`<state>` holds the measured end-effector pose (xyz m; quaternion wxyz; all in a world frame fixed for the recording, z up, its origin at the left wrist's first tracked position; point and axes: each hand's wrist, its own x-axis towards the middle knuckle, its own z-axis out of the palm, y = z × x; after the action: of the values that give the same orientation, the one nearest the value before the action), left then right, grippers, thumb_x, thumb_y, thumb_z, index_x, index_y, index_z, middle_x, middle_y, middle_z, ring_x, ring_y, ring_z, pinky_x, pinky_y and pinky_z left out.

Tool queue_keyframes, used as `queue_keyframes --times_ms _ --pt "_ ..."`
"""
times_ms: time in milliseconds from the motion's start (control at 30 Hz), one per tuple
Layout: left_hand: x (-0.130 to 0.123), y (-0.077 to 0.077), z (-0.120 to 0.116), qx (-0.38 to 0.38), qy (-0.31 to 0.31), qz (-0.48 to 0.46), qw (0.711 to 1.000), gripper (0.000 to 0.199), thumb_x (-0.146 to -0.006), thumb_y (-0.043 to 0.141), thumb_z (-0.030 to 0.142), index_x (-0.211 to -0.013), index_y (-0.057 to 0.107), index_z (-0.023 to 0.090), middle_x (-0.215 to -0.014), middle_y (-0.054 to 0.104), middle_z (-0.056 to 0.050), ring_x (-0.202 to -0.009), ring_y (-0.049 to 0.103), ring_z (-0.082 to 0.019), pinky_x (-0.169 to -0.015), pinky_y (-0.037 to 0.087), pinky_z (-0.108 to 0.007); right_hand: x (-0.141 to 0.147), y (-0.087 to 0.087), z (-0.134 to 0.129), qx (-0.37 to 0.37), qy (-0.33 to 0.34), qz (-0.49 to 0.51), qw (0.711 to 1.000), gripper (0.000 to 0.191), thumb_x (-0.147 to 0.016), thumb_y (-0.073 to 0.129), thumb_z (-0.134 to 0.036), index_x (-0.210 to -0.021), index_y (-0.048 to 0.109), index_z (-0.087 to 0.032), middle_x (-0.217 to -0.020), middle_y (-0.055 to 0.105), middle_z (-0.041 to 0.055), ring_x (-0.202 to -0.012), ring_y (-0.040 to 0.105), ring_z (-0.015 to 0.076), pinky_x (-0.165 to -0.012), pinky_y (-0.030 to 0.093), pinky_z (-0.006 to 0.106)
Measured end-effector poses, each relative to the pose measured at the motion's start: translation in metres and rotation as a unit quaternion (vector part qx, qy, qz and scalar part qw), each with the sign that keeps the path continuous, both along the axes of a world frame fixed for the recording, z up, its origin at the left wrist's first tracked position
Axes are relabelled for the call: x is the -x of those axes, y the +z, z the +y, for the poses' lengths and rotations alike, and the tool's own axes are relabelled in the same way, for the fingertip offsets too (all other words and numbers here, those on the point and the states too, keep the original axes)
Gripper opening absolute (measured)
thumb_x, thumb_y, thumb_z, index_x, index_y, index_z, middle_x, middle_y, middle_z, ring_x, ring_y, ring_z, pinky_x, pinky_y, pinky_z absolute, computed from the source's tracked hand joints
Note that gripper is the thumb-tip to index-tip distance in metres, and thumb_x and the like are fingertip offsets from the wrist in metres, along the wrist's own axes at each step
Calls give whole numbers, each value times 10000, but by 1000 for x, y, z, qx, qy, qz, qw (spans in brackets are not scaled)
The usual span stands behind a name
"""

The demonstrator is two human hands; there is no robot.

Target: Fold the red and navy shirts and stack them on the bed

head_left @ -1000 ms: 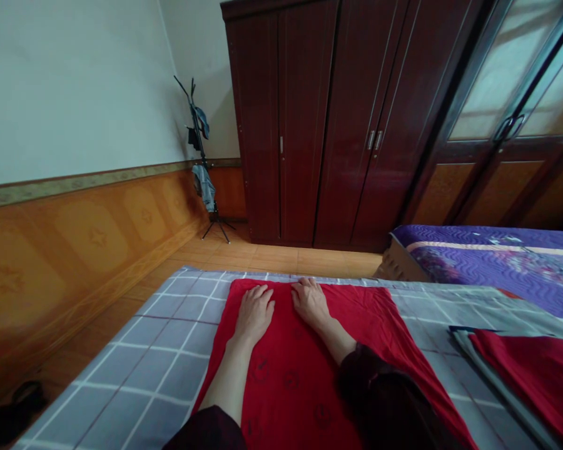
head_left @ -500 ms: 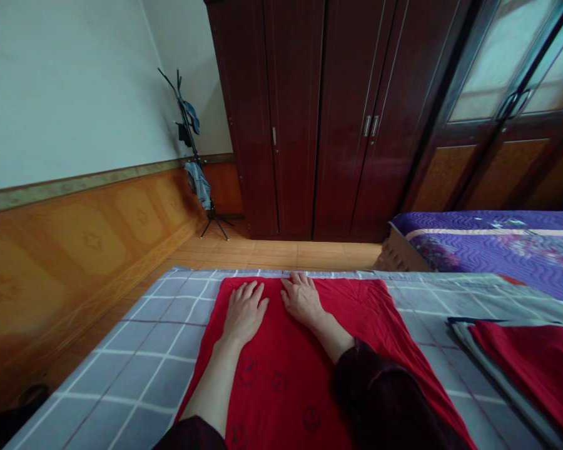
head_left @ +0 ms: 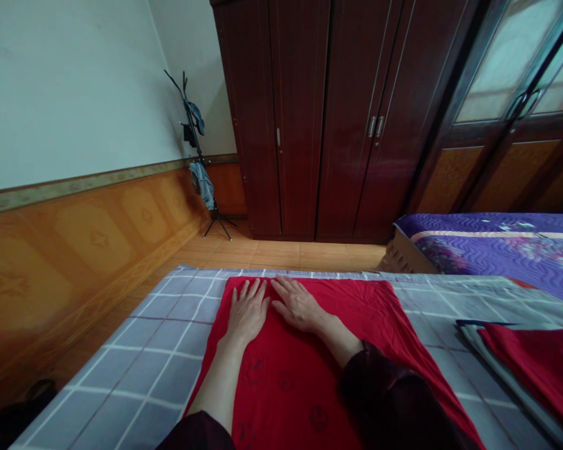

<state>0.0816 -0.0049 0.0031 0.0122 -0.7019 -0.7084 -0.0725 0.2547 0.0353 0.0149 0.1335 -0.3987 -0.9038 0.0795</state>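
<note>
A red cloth (head_left: 304, 369) with faint dark round prints lies spread on the grey checked bedsheet (head_left: 145, 356). My left hand (head_left: 248, 312) rests flat on its upper left part, fingers apart and pointing away from me. Close beside it, my right hand (head_left: 300, 305) lies open on the same cloth near the far edge, its fingers angled to the left. Neither hand holds anything. Wrinkles run down the right side of the cloth.
Folded red and grey cloths (head_left: 535, 356) lie on the sheet at the right. Beyond are a bed with a purple cover (head_left: 492, 240), a dark red wardrobe (head_left: 300, 125) and a coat rack (head_left: 197, 140). A dark object (head_left: 23, 406) is at the lower left.
My right hand has moved left across the cloth, closer to my left hand. The whole view has shifted slightly, with the scene a little further right.
</note>
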Motion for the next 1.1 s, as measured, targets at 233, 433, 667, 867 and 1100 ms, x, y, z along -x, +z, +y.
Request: queue_keyframes --times_ms 233,433,667,867,1100 --pt "17 5 -3 -1 122 -14 992 540 -949 296 405 -1422 370 157 -1512 287 -100 -1402 212 -314 -1103 190 -576 -10 -2 10 -4 -118 -24 993 713 -917 358 -556 -1409 374 -40 -1478 310 215 -1373 247 349 -1104 182 505" --pt "-20 14 0 -9 -81 -135 988 547 -970 220 333 -1471 238 113 -1524 259 -87 -1402 234 -163 -1145 212 -354 0 -3 4 -16 8 8 1000 565 -927 351 -313 -1447 314 -95 -1513 272 146 -1390 239 269 -1116 222 416" --pt "-9 4 0 56 -53 -51 996 667 -954 217 536 -1463 268 108 -1535 196 -111 -1424 146 -239 -1157 115 -442 3 -7 0 20 20 -26 999 625 -939 328 -469 -1441 338 -96 -1505 286 140 -1396 209 307 -1137 164 454" --pt "31 1 -6 48 95 6 994 707 -943 202 554 -1472 225 86 -1537 161 -136 -1422 142 -276 -1131 150 -512 -8 -1 5 19 -52 -38 998 785 -907 272 -638 -1444 319 -66 -1506 265 174 -1393 205 334 -1129 169 470" --pt "-5 8 -1 -37 27 -51 998 620 -970 204 419 -1477 175 65 -1536 199 -131 -1421 168 -202 -1148 180 -374 -1 -3 2 -6 -50 -20 999 638 -940 328 -466 -1442 325 -73 -1511 250 186 -1393 206 329 -1122 188 461"
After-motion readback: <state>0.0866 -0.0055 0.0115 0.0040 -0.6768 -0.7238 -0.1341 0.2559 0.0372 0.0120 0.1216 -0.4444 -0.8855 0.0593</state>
